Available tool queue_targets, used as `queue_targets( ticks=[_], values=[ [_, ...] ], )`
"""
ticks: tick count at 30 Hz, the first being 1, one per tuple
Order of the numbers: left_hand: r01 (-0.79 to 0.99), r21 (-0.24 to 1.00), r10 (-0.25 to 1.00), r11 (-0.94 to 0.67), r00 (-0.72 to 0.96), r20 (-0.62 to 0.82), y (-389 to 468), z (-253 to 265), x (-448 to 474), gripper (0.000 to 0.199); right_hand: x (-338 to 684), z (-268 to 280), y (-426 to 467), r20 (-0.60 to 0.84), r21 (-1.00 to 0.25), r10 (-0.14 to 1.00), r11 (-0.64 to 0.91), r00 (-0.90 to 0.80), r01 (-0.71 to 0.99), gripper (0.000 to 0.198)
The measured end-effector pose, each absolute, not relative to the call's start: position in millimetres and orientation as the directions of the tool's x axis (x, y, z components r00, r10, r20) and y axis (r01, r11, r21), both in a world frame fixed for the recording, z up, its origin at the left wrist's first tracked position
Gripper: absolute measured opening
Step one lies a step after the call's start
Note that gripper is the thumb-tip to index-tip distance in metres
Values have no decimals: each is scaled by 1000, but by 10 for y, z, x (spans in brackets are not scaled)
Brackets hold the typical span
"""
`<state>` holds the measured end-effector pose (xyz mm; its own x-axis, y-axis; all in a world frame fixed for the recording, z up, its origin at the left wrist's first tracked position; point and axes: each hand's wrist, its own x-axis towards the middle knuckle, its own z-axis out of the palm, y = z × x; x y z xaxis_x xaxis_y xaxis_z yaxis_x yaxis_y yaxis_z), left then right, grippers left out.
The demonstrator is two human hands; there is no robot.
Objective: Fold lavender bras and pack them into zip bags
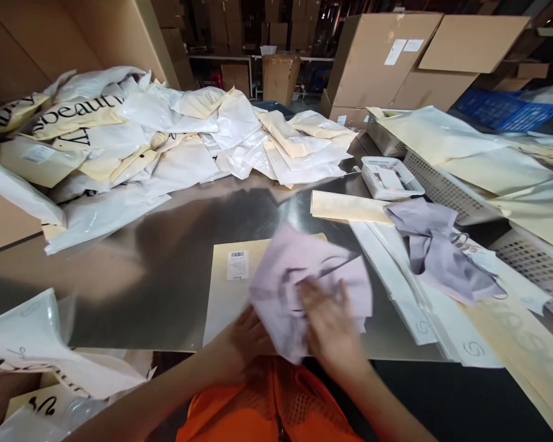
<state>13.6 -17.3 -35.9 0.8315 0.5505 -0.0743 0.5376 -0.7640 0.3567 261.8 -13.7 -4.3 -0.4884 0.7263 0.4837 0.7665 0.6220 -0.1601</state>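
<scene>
Two hands (244,347) (329,328), two lilac garments (276,288) (442,264)

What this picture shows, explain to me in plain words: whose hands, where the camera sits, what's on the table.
There is no machine here: these are a person's two bare hands. The single picture comes from a camera worn on that person's head, looking forward and down, so the forearms come in from the bottom edge.

The right hand lies over a lilac cloth; the left hand is at its near-left edge. Blur hides how firmly either grips.

The cloth partly covers a bag with a barcode label on the metal table. Beyond, to the left, is a heap of packets. To the right are another lilac cloth, white plastic bags and a small white basket.
</scene>
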Motion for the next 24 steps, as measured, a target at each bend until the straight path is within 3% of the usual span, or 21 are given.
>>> queue_targets(
  ticks=[4,7,10,12,14,16,18,20,22,24],
  values=[
    [566,388,608,-728,794,-19,-264,-270,-30,37,2438,-150,-233,393,-265,698,709,-598,653,31],
    [603,372,689,-705,707,161,-356,-138,-131,20,2591,-89,-244,498,-392,739,659,-454,642,25],
    [719,326,778,-614,479,407,-293,44,-179,29,2716,42,-155,542,-386,745,633,-389,671,23],
    [872,296,866,-391,239,439,-102,128,-200,24,2649,71,-69,496,-331,730,660,-470,674,25],
    [964,247,940,-93,3,341,183,137,-247,24,2469,-6,10,394,-264,709,697,-585,667,37],
    [969,221,971,113,-155,183,489,67,-344,40,2257,-182,73,309,-188,699,709,-645,679,46],
    [946,247,974,209,-225,38,737,-53,-483,55,2099,-389,115,287,-109,705,697,-649,709,43],
    [921,304,970,242,-234,-65,882,-176,-632,54,2044,-531,129,327,-65,689,699,-647,712,33],
    [897,375,972,234,-202,-124,928,-264,-769,38,2104,-543,106,408,-140,655,733,-636,666,29],
    [845,477,967,243,-172,-186,913,-292,-893,30,2269,-428,60,489,-387,699,710,-521,589,29]
  ],
)
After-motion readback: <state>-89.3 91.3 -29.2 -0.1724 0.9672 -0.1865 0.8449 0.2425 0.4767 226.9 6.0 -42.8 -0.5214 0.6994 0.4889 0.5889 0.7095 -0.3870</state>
